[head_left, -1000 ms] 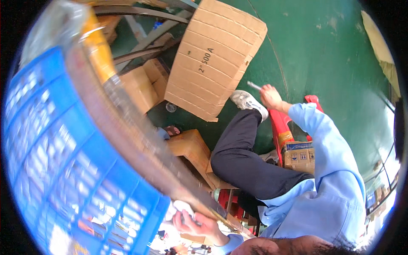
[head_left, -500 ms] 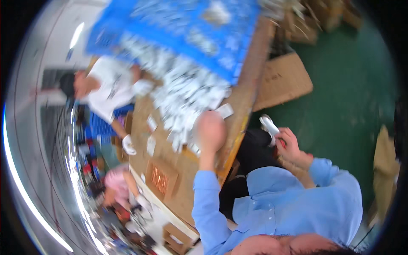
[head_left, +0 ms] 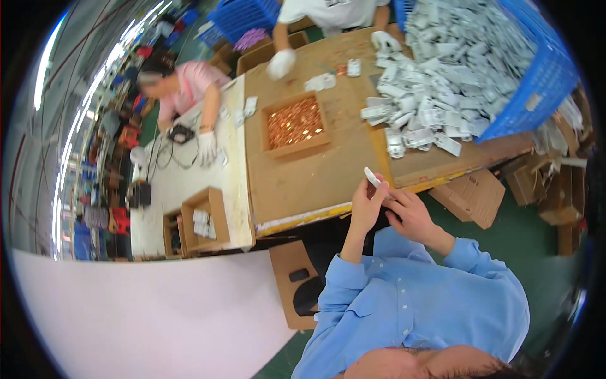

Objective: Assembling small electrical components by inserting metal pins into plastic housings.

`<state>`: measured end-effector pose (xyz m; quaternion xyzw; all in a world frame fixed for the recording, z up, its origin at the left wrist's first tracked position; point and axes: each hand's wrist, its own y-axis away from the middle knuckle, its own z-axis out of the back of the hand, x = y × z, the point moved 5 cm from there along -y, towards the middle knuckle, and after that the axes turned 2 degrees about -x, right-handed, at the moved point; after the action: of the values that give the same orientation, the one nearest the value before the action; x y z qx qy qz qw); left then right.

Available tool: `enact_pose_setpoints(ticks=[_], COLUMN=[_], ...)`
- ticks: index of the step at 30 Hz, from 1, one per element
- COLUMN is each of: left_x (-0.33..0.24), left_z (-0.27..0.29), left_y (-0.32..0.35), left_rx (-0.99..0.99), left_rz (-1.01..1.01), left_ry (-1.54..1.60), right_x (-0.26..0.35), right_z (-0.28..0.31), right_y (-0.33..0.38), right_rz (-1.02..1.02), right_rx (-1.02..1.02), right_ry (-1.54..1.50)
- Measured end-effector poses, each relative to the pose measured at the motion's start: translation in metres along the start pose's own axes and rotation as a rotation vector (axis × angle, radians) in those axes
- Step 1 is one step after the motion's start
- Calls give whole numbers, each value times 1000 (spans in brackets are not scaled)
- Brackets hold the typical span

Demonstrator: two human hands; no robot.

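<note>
We see the left hand (head_left: 368, 201) raised just in front of the near table edge, its fingers closed around a slim white piece (head_left: 372, 178), whose upper end pokes out above them; the right hand (head_left: 409, 213) is right beside it, fingers bent toward the piece's lower end, though we cannot make out whether they grip it or only touch it. We find the piece clear of the wooden table (head_left: 303, 189), near its yellow-taped edge; on that table we see a shallow cardboard box (head_left: 304, 150) filled with copper-coloured bits (head_left: 295, 123); to the right, a heap of pale grey-white pieces (head_left: 435, 82) spills from a tipped blue crate (head_left: 544, 82). Across the table we see a co-worker's white glove (head_left: 281, 64) and, nearer the heap, a second glove (head_left: 385, 42); at the left, a person in pink (head_left: 194, 83) works at a white table (head_left: 167, 211), where a carton (head_left: 219, 208) holds more white pieces (head_left: 203, 224).
</note>
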<state>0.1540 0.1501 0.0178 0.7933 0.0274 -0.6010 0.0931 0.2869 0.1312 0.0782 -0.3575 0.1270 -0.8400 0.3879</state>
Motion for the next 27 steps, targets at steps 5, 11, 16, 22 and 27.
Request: enact_pose_setpoints(ticks=[5, 11, 16, 22, 27], left_x=[-11, -9, 10, 26, 21], left_z=[105, 177, 171, 182, 187], left_y=[32, 78, 92, 102, 101], left_rx=[-435, -572, -559, -575, -586], left_rz=[-24, -66, -29, -23, -21], left_ry=[408, 547, 522, 408, 391], right_x=[16, -36, -78, -79, -69], right_z=[-46, -133, -224, -258, -247], right_y=[-52, -237, -316, -329, -328], right_rz=[247, -21, 34, -9, -5], right_rx=[36, 88, 386, 578, 443], right_ry=[-371, -218, 154, 419, 369])
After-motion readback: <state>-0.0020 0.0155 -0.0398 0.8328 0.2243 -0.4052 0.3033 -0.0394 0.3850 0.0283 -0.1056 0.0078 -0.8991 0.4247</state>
